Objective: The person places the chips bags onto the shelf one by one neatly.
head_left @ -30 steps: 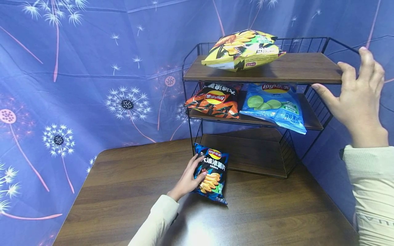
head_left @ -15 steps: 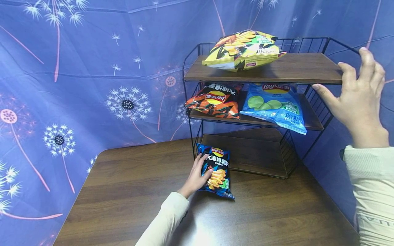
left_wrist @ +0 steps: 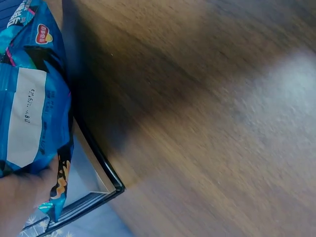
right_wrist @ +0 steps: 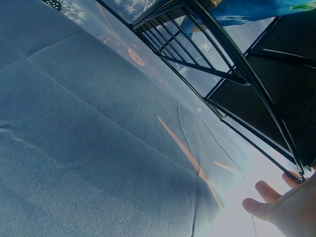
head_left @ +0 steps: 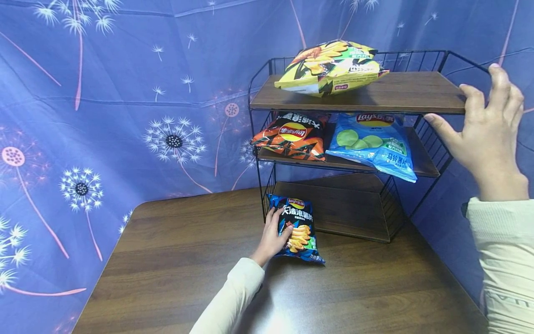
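Note:
In the head view my left hand (head_left: 273, 236) grips the left side of a dark blue bag of potato chips (head_left: 299, 235), thumb across its printed front. The bag stands tilted before the left end of the bottom shelf (head_left: 346, 213), overlapping its front edge. From the left wrist, the bag's blue back (left_wrist: 54, 98) with a white label shows, fingers partly hidden behind it. My right hand (head_left: 490, 127) rests with spread fingers at the upper right corner of the black wire rack (head_left: 444, 55); the right wrist view has its fingertips (right_wrist: 266, 191) right at the frame.
A yellow chip bag (head_left: 333, 69) lies on the top shelf (head_left: 417, 90). On the middle shelf are an orange-and-black chip bag (head_left: 292, 137) and a light blue one (head_left: 371, 144) jutting past the edge. The rack stands on a wooden table (head_left: 175, 260) before a blue curtain (head_left: 125, 116).
My left hand and the dark blue chip bag have shifted right and slightly toward the rack's bottom shelf. The right hand has stayed at the rack's corner.

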